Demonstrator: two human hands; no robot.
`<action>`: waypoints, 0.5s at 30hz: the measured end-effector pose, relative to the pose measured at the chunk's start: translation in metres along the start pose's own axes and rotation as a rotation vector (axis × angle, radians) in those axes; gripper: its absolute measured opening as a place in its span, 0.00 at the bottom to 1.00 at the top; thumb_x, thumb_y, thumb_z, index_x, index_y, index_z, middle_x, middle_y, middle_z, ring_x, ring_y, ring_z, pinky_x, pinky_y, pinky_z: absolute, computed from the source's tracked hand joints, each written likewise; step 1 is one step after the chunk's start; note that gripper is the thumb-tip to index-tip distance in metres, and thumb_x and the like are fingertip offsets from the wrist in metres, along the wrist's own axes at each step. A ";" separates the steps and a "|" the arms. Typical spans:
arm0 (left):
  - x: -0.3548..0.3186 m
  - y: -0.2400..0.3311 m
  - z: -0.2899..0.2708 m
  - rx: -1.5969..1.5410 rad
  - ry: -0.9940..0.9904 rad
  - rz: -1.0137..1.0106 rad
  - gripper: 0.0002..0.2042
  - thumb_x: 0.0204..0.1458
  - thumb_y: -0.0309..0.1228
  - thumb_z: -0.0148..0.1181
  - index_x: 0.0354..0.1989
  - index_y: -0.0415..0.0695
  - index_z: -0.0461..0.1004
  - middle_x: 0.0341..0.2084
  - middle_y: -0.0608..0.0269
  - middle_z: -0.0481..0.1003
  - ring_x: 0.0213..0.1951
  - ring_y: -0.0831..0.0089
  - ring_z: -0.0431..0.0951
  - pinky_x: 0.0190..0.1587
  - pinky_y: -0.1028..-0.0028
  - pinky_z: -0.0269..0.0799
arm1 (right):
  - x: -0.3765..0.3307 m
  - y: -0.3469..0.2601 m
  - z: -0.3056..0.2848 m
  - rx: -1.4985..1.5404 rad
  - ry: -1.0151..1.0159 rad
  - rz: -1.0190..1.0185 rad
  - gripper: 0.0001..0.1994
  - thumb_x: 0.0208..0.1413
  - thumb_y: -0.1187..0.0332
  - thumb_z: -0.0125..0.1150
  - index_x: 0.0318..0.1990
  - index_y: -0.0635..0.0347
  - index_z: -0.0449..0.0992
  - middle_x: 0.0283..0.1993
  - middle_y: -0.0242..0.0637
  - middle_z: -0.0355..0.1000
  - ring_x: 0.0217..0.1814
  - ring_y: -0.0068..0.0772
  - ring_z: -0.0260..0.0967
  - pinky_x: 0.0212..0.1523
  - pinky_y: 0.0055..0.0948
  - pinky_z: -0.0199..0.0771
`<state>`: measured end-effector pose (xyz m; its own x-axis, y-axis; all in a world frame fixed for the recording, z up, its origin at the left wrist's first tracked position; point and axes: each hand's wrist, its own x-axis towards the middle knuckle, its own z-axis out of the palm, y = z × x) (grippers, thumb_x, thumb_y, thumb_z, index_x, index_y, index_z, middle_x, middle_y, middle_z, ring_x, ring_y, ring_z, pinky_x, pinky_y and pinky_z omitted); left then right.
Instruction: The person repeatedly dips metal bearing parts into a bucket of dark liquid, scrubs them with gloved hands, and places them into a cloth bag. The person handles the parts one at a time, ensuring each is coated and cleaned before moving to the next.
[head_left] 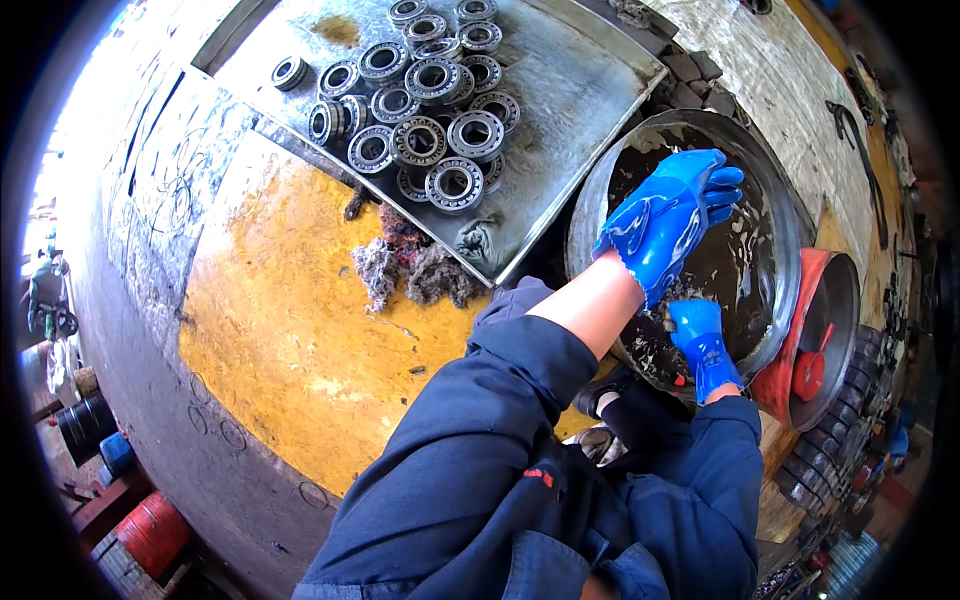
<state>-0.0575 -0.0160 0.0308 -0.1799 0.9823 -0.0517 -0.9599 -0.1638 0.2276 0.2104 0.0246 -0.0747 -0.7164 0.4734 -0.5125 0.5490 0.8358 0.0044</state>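
Observation:
Both my hands wear blue rubber gloves and are over a round metal basin (786, 215) filled with dark liquid. My left hand (668, 222) hovers above the liquid with its fingers spread slightly. My right hand (702, 342) is lower, near the basin's near rim, its fingers curled around something small that the left hand and the liquid hide. A flat metal tray (580, 90) lies to the left with several round steel bearings (433, 95) heaped on it.
A wad of grey and red rags (405, 268) lies at the tray's near corner on the yellow-painted floor (290, 330). A red round container (815, 350) sits right of the basin, with a row of dark bearings (850, 400) beyond it.

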 end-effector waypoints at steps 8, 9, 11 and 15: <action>0.000 0.004 0.022 0.013 0.062 -0.052 0.19 0.67 0.40 0.55 0.61 0.43 0.70 0.53 0.51 0.78 0.51 0.58 0.80 0.57 0.59 0.75 | -0.036 0.065 0.077 0.641 0.184 0.275 0.11 0.54 0.64 0.65 0.39 0.61 0.80 0.43 0.55 0.80 0.46 0.60 0.78 0.44 0.47 0.76; -0.007 0.017 0.009 0.052 0.134 -0.002 0.19 0.67 0.40 0.55 0.61 0.44 0.70 0.53 0.51 0.78 0.51 0.59 0.80 0.56 0.60 0.75 | -0.012 0.026 0.057 0.901 0.225 0.436 0.11 0.53 0.63 0.64 0.37 0.62 0.78 0.40 0.54 0.80 0.44 0.59 0.79 0.43 0.46 0.76; -0.001 0.006 0.013 0.014 0.092 -0.031 0.19 0.67 0.40 0.55 0.61 0.44 0.70 0.53 0.52 0.78 0.52 0.59 0.79 0.56 0.60 0.75 | -0.017 0.029 0.057 0.571 0.233 0.468 0.09 0.53 0.64 0.63 0.35 0.61 0.78 0.39 0.53 0.80 0.44 0.57 0.79 0.42 0.47 0.76; -0.003 0.000 0.012 0.003 0.041 -0.020 0.18 0.67 0.40 0.56 0.60 0.45 0.70 0.53 0.53 0.78 0.52 0.59 0.79 0.58 0.61 0.74 | -0.013 -0.003 -0.008 0.342 -0.061 0.265 0.06 0.53 0.67 0.63 0.33 0.60 0.79 0.38 0.48 0.81 0.44 0.55 0.81 0.44 0.52 0.78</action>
<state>-0.0545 -0.0174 0.0422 -0.1691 0.9809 -0.0960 -0.9628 -0.1436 0.2287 0.2151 0.0180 -0.0612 -0.5104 0.6331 -0.5820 0.8288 0.5426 -0.1366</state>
